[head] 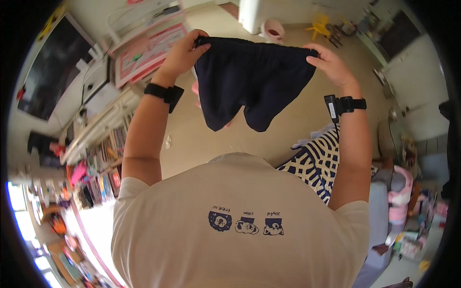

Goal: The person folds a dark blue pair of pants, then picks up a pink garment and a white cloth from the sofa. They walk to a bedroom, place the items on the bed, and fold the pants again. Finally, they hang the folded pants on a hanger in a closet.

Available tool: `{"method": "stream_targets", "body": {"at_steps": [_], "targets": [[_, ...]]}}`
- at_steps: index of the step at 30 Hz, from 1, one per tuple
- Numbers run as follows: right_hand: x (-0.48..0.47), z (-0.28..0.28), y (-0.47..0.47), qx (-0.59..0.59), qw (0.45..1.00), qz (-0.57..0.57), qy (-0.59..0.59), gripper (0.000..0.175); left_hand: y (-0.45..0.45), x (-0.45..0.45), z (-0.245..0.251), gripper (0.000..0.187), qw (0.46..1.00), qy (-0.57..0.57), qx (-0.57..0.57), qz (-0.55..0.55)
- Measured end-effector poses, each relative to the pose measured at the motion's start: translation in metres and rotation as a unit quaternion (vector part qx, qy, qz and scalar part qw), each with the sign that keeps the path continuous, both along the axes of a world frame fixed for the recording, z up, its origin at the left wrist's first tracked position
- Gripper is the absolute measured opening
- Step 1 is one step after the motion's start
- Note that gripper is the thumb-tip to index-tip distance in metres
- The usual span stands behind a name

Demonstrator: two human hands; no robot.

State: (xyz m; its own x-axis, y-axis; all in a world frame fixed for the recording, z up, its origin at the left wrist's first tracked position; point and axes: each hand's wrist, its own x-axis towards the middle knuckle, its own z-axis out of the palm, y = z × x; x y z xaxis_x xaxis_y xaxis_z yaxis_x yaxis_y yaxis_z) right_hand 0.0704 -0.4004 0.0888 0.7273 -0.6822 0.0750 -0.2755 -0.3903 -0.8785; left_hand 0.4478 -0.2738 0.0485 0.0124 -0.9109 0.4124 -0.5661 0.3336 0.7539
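Observation:
A pair of dark navy shorts (pixel 252 75) hangs stretched out in front of me, waistband uppermost and both legs dangling over the floor. My left hand (pixel 185 50) pinches the left end of the waistband, thumb in front. At the opposite end, the waistband is held between the thumb and fingers of my right hand (pixel 326 63). Each wrist wears a black strap with a small device; a cable runs down from the right one. Behind the shorts, small parts of a pink object (pixel 195 88) peek out, mostly hidden.
A navy and cream patterned cloth (pixel 313 158) lies below my right arm, beside a grey sofa (pixel 378 212). To the left stand a pink desk (pixel 151 54), shelves of books (pixel 108 147) and a television (pixel 54 68). A pink bin (pixel 272 30) and yellow chair (pixel 319 25) are farther off.

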Motion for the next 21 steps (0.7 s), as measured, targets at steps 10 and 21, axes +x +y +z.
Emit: {"method": "stream_targets", "body": {"at_steps": [10,21], "targets": [[-0.133,-0.065,-0.038,-0.049,0.975,-0.193,-0.095,0.033,-0.174,-0.13,-0.024,0.033,0.965,-0.009,0.061,-0.256],[-0.163,-0.107,-0.122,0.097,0.97,-0.09,-0.206,0.028,-0.286,-0.301,-0.079,0.06,0.868,-0.069,0.209,-0.445]]}}
